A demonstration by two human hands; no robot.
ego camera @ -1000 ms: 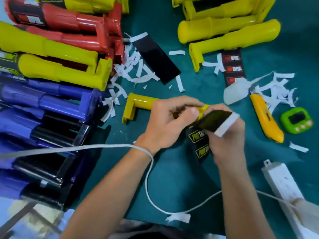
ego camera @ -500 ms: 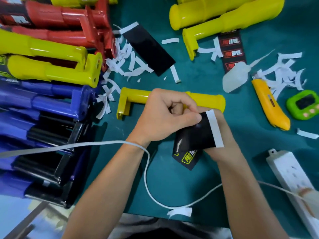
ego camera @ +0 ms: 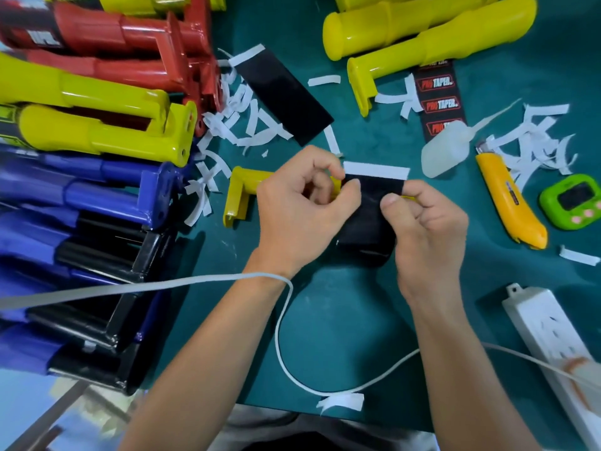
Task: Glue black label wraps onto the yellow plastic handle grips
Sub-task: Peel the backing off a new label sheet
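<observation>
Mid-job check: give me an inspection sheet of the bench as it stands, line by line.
Surface: green mat, littered.
Job's things: black label, white strip along its far edge, draped over a yellow grip; glue bottle lying to the right; spare label and printed labels farther back.
Clutter: paper strips scattered; knife and timer at right.
Grippers: left hand and right hand both pinch the black label.
Cables: white cable crosses the left wrist, loops toward the power strip.
Surroundings: stacked grips, red, yellow, blue and black, at left; bare yellow grips top right.
</observation>
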